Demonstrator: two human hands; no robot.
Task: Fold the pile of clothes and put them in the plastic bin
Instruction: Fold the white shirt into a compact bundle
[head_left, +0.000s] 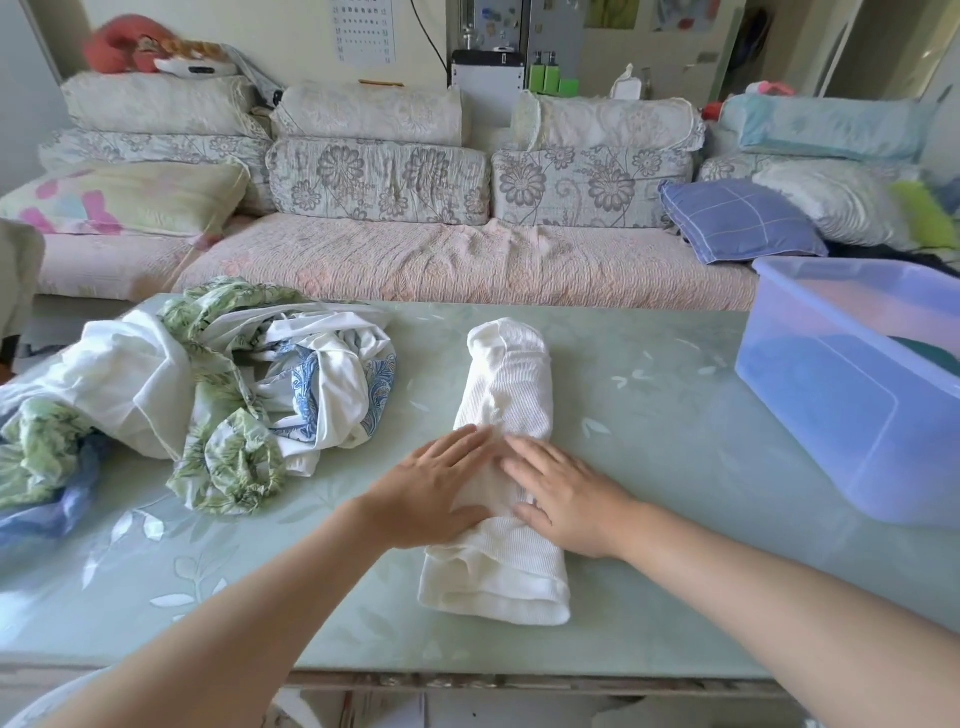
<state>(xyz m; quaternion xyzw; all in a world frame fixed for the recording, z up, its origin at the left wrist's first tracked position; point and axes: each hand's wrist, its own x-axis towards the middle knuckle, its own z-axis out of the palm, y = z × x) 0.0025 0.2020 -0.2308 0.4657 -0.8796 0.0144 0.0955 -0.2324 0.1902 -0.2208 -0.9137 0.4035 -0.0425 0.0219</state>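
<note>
From my remote seat, the biggest thing I see is the sofa (467, 265), which runs across the whole 12 o'clock side. It has a pink quilted seat cover and floral back cushions stacked in two rows. In front of it is the table (675, 467), a pale green top with a leaf pattern that fills the lower half of my view.

At 3 o'clock on the table stands the plastic bin (810, 415), translucent blue and without a lid. Something dark lies inside it near the right edge of my view, but I cannot tell what it is. At 9 o'clock the pile of clothes (208, 395) lies in a crumpled heap of white cloth, a green leaf print and a blue paisley print. It is well apart from the bin.

Between the pile and the bin, near the middle of the table, lies the white ribbed garment (511, 384). It is folded into a long narrow bundle running from 12 to 6 o'clock, and its hem end is toward me. It lies just beside the pile without touching it.

A blue checked cushion (737, 221) leans on the sofa at about 2 o'clock.

Both hands are on the near half of the garment. The left hand (431, 491) lies flat on its 9 o'clock side with the fingers straight and together. The right hand (566, 499) lies flat on its 3 o'clock side in the same way. Their fingertips nearly meet over the middle of the bundle. Neither hand grips anything, and both palms press down on the cloth.
</note>
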